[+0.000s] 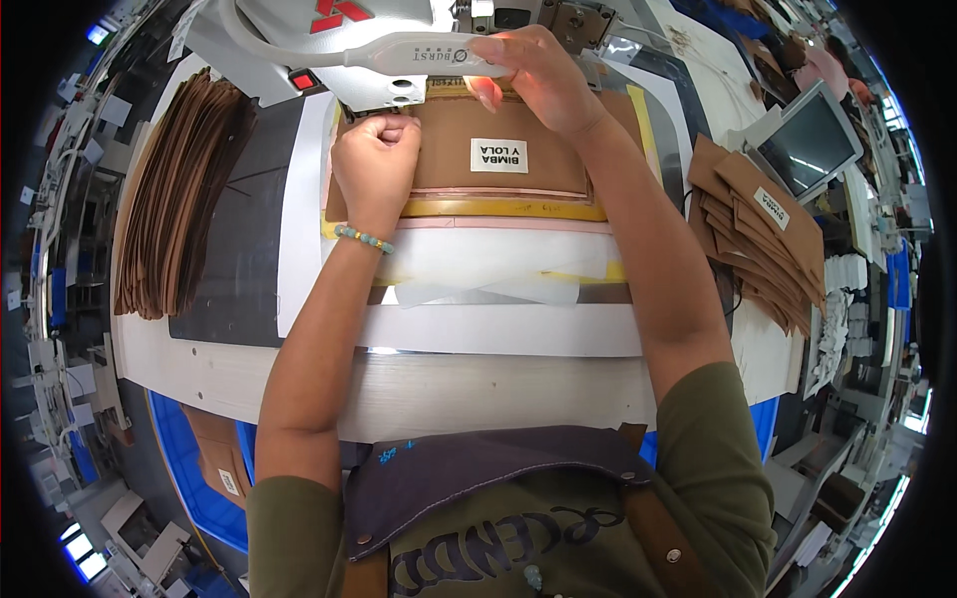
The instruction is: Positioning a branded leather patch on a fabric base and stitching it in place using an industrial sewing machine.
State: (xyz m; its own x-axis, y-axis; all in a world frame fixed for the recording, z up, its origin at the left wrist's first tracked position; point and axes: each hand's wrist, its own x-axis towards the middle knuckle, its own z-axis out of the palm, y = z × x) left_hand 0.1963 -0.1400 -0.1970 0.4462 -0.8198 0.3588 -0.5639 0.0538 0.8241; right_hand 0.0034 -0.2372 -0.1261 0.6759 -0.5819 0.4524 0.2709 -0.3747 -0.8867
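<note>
Brown panel, the piece in hand, lies in the upper middle of the frame, inside a yellow-edged template, its white label face up. At the far left, a tall stack of brown pieces is lined up by the table's edge; a knock there could make it fan out or slide off. Next comes the left hand, curled into a loose fist over the panel's left border, wearing a beaded bracelet. Its fingertips are hidden, so I cannot tell whether it pinches anything. It sits just below the white machine head, so a start-up now might catch the knuckles, and a sideways push could shift the panel out of line. Farther right, well apart from the left hand, the right hand appears clamped around the end of a lamp, light glowing through its fingers. Pulling hard could throw the beam off the work; a slip could drop the hand onto the panel and nudge it. At the right, loosely overlapped brown pieces might slump if the right elbow swings outward.
</note>
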